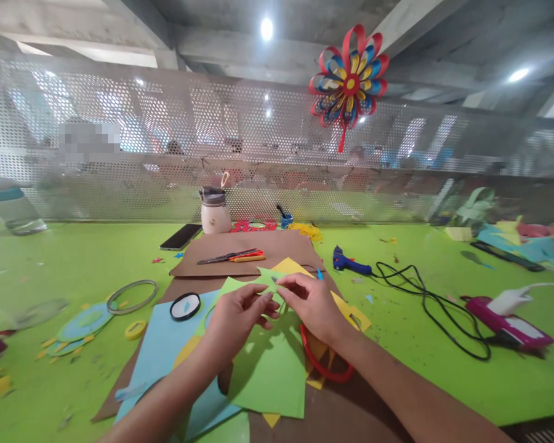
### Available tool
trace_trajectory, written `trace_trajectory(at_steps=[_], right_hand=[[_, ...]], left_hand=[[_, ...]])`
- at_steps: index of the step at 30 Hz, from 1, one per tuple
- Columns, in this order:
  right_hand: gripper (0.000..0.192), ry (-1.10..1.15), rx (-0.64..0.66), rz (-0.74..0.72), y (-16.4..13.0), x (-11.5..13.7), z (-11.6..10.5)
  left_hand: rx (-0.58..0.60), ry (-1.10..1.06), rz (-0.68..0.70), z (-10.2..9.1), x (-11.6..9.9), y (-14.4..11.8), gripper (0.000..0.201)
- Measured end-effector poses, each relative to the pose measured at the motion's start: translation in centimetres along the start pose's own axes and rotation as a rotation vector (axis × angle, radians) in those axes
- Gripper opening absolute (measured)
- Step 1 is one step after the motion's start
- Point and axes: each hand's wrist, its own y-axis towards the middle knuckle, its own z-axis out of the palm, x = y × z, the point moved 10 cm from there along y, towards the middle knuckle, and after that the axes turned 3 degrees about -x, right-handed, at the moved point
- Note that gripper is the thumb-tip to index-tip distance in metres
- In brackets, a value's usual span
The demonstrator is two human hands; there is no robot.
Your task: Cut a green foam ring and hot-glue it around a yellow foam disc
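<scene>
Far left on the green tabletop (74,258) a clear water bottle (9,206) stands near the perforated screen, and nearer the front edge lie a grey ring (132,296), a small yellow tape roll (135,330) and a round paper piece (80,326) with yellow bits, all well apart from the work. A dark phone (181,236) and a white jar (215,212) sit further back, out of the way.

In the middle a brown board (240,246) covers the tabletop, likely to protect it; scissors with orange handles (233,256) rest on its far part within reach. A blue sheet (161,344) and a black-rimmed round lid (185,306) lie just left of the hands.

The left hand (237,317) has its fingers curled, thumb and fingertips pinching the near edge of the light green paper (270,363). The right hand (311,301) meets it, also pinching the same upper edge with thumb and forefinger, the other fingers loosely bent. The sheet seems held up at that edge so both hands can work one small spot, while the rest lies flat over yellow paper (346,307) and a red ring (323,366).

To the right a blue glue gun (346,261) lies with its black cord (434,307) looping across open green surface, towards a pink device (508,320). More paper scraps crowd the far right corner. There is free room between the cord and the hands.
</scene>
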Motion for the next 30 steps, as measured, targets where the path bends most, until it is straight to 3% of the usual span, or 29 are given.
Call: trace_trajectory(at_steps=[5, 9, 13, 18, 23, 26, 30], right_hand=[[0.005, -0.097, -0.096, -0.142, -0.5, 1.6, -0.7], [0.003, -0.096, -0.122, -0.162, -0.4, 2.0, -1.2], [0.007, -0.043, -0.092, -0.083, -0.1, 1.4, -1.3], [0.012, 0.161, 0.039, 0.123, -0.2, -0.4, -0.2], [0.014, 0.385, 0.121, 0.273, -0.7, -1.9, 1.3], [0.014, 0.465, 0.12, 0.316, -0.9, -2.3, 1.5], [0.012, 0.495, 0.072, 0.318, -1.0, -2.0, 1.1]], left_hand=[[-0.004, 0.059, 0.056, 0.1, -0.4, -0.1, 0.027], [0.009, 0.096, 0.072, 0.2, -0.9, -0.2, 0.025], [0.038, 0.133, 0.099, 0.3, -1.5, -0.4, 0.023], [0.006, 0.147, 0.137, -0.6, -2.4, -0.3, 0.027], [0.14, -0.113, 0.063, 0.3, -2.0, -0.4, 0.026], [0.202, -0.186, 0.037, 1.0, -1.4, -0.5, 0.02], [0.18, -0.144, 0.012, 0.8, -0.5, -0.2, 0.014]])
